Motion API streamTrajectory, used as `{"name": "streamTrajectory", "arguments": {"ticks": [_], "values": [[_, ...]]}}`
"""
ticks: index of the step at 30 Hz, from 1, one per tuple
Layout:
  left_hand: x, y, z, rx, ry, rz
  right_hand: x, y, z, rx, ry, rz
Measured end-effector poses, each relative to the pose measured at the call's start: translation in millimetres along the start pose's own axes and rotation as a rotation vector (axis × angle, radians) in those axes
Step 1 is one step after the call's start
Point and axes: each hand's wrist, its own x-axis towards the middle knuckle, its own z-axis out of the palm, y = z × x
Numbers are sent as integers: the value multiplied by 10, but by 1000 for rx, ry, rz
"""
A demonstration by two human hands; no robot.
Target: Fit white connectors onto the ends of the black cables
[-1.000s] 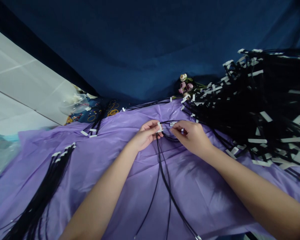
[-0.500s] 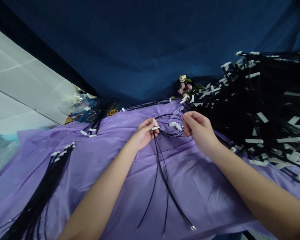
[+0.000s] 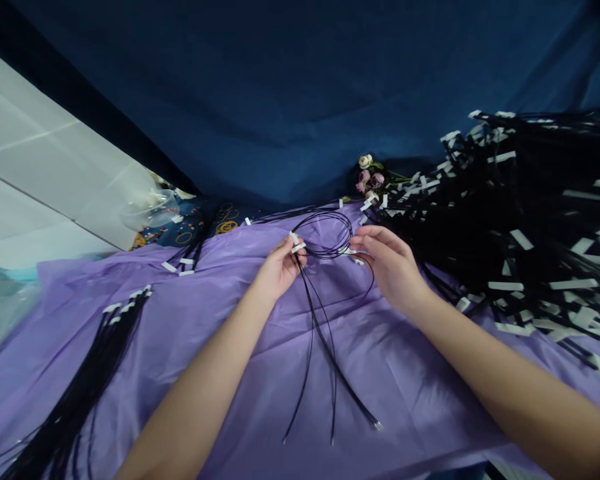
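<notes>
My left hand (image 3: 283, 265) pinches a bundle of thin black cables (image 3: 325, 253) near their white tags (image 3: 296, 243). The cables form a round loop to the right of that grip, and their loose ends (image 3: 377, 425) hang down over the cloth. At the right side of the loop, my right hand (image 3: 387, 260) has its thumb and fingers closed on the cables, with a thin strand curving down below them. Small white pieces (image 3: 359, 261) lie on the cloth behind the loop, partly hidden.
A purple cloth (image 3: 260, 400) covers the table. To the right rises a big pile of black cables with white tags (image 3: 505, 287). A tagged bundle (image 3: 90, 367) lies at left. Artificial flowers (image 3: 370, 175), yellow rubber bands (image 3: 226, 227) and a clear bowl (image 3: 150, 208) sit farther back.
Both hands have shifted slightly left with the cable loop. The right fingers have spread a little, and a strand now curves out under them.
</notes>
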Motion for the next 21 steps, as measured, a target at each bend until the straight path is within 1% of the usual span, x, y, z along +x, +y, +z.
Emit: {"name": "streamTrajectory", "arguments": {"ticks": [2, 4, 5, 8, 10, 14, 18, 19, 21], "values": [[-13, 11, 16, -37, 10, 5, 22, 55, -19, -66, 33, -20], [-24, 18, 29, -66, 16, 4, 53, 112, -51, -150, 44, -3], [-27, 20, 32, -75, 17, 3, 66, 142, -67, -202, 28, 14], [-26, 21, 26, -93, 17, -1, 80, 232, -99, -378, -72, 58], [-21, 19, 14, -99, 12, 1, 67, 277, -103, -444, -137, 61], [-20, 16, 6, -99, -3, 5, 36, 284, -92, -428, -262, 39], [-29, 16, 23, -79, 0, 11, 36, 237, -94, -359, -369, 191], [-31, 16, 26, -72, -2, 11, 36, 233, -94, -352, -384, 212], [-32, 11, 24, -56, -11, 10, 33, 237, -85, -345, -402, 197]]}}
